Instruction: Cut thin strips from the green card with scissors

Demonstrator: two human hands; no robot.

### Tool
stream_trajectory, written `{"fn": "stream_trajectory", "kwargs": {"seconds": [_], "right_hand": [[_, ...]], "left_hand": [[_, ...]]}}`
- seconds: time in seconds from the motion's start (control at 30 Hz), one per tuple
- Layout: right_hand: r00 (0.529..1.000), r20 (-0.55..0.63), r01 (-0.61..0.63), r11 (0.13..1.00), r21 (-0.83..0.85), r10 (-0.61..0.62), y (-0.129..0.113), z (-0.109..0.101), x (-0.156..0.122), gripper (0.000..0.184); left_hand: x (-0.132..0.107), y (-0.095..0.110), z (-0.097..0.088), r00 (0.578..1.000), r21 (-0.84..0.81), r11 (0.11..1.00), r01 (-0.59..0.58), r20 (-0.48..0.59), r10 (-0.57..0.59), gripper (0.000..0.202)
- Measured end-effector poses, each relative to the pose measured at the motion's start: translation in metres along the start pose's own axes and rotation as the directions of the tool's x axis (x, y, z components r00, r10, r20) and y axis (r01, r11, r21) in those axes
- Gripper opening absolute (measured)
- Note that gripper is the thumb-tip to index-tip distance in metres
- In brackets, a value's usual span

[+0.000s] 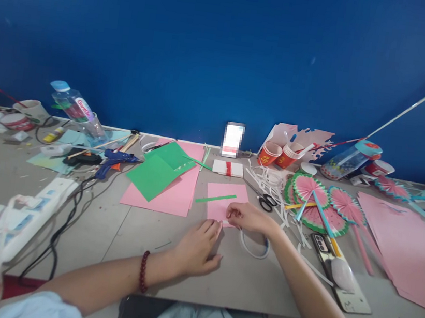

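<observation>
Small rectangular sheet of pink paper [213,211] lies flat on the grey tabletop [165,278], directly in front of the person. A narrow strip of bright green paper [216,198] slants across it, the left end running past the sheet's edge.

Left hand [201,246]: palm down, fingers extended and close together, thumb spread away; fingertips at the sheet's near left corner. Dark red beaded bracelet [144,271] on this wrist. Right hand [249,217]: over the sheet's right side, fingers curled toward the thumb. Cannot tell whether they pinch anything. A short whitish strip [225,223] shows at the near edge, between the two hands' fingertips.

Loop of thin white band [253,255] on the table below the right wrist. Black-handled scissors [268,203] lie just beyond the right forearm, near a tangle of white paper strips [266,179]. Beyond the sheet, a flat white packet with a red band [217,167].

Left of the sheet: overlapping green paper sheets [159,173] on larger pink paper sheets [167,205]; farther left, a dark blue glue gun [112,162]. Right side: pleated pink-and-green paper fans [310,187], partly overlapping.
</observation>
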State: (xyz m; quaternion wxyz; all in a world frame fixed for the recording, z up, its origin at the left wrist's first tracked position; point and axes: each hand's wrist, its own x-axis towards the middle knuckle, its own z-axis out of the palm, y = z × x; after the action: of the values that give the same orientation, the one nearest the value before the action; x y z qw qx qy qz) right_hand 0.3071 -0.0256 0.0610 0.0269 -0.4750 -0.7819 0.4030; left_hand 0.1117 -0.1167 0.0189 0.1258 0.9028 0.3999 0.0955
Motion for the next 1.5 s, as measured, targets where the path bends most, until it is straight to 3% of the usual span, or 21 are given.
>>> {"fn": "stream_trajectory", "kwargs": {"seconds": [0.17,0.3,0.43,0.57,0.7,1.03,1.3,1.5], "right_hand": [[0.996,-0.074,0.043,0.995,-0.086,-0.05,-0.002,-0.003,-0.006,0.023],[0.977,-0.202,0.029,0.987,-0.161,-0.062,0.001,0.0,-0.01,0.02],[0.951,-0.309,-0.112,0.959,-0.26,0.027,0.001,0.01,-0.024,0.011],[0.873,-0.466,-0.331,0.875,-0.354,0.142,-0.005,0.026,-0.043,0.018],[0.844,-0.494,-0.413,0.84,-0.353,0.207,-0.007,0.045,-0.056,0.021],[0.85,-0.488,-0.293,0.947,-0.13,0.196,0.001,0.073,-0.059,0.019],[0.799,-0.59,-0.253,0.954,-0.159,0.114,0.003,0.082,-0.062,0.019],[0.779,-0.621,-0.261,0.945,-0.195,0.087,0.005,0.083,-0.062,0.025]], "left_hand": [[-0.001,-0.001,0.004,1.0,0.01,1.0,0.002,-0.008,-0.002,0.069],[-0.001,0.0,0.003,1.0,0.022,1.0,0.013,-0.01,-0.012,0.07],[-0.001,0.001,0.0,1.0,0.037,0.999,0.018,-0.008,-0.018,0.069],[-0.001,0.002,-0.003,0.999,0.049,0.998,0.034,0.015,-0.034,0.065],[-0.001,0.003,-0.005,0.999,0.034,0.999,0.033,-0.008,-0.032,0.066],[-0.001,0.003,-0.004,0.999,0.038,0.999,0.013,-0.043,-0.012,0.065],[0.004,0.006,-0.012,1.0,-0.009,1.0,0.026,-0.003,-0.026,0.049],[0.007,0.009,-0.013,0.999,-0.021,0.999,0.046,0.009,-0.046,0.058]]}}
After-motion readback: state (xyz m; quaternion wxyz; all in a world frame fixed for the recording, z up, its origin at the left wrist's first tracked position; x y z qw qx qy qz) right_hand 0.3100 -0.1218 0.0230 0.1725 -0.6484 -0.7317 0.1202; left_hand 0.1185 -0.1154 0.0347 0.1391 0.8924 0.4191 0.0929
